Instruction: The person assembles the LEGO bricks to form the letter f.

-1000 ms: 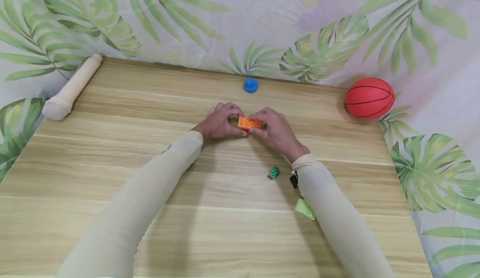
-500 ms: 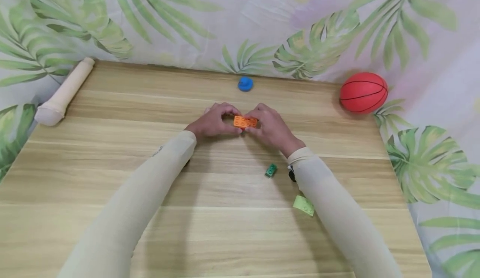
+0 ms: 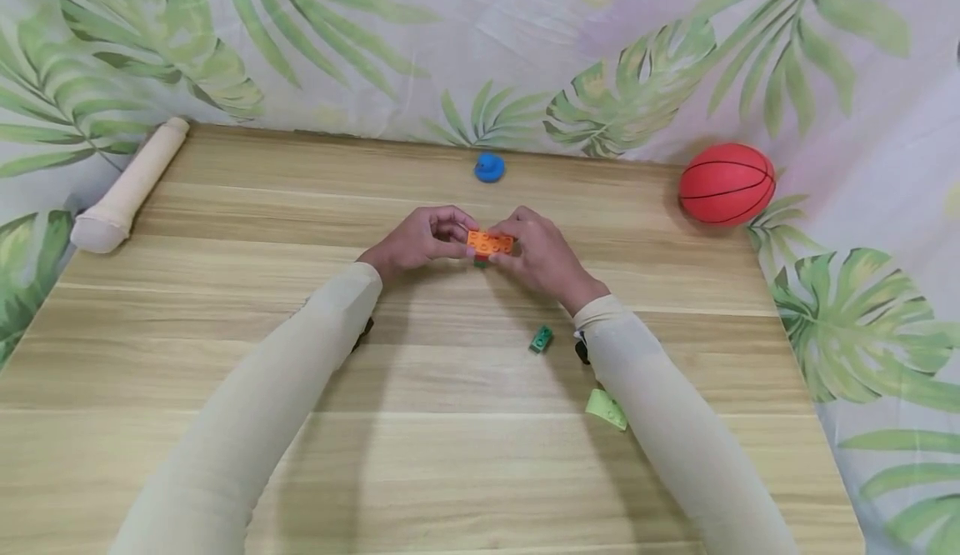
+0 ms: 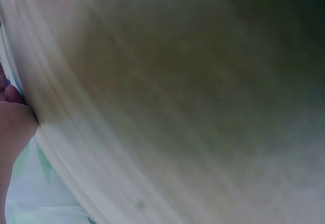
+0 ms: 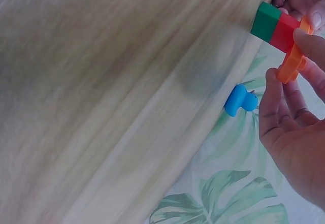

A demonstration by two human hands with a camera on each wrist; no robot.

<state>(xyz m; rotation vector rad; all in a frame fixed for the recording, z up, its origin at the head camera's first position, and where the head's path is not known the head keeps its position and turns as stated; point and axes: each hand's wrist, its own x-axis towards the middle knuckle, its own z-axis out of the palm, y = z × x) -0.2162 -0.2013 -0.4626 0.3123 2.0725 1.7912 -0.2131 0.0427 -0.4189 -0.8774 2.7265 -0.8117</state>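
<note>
And here we are, both hands meeting over the middle of the tabletop [image 3: 450, 463]: the right hand [image 3: 551, 260] has its fingers clamped on an orange brick [image 3: 487, 243], thumb on the near side, studs facing up. The left hand [image 3: 414, 238] is right there too, thumb and index finger at the brick's left end, though whether those fingers squeeze or merely touch, I cannot tell. Look at the right wrist view: a red brick [image 5: 285, 31] joined beneath the orange one, a green brick [image 5: 266, 21] below that, and the orange reaching out past them towards the right hand! Nearer the person, a small dark green brick [image 3: 541, 339] lies loose, with a light green piece [image 3: 606, 409] close by the right sleeve [image 3: 690, 430]. Beyond the hands sits a blue duck [image 3: 489, 167]; far right, a red ball [image 3: 727, 184] with black lines; far left, a pale club-shaped object [image 3: 131, 184].
</note>
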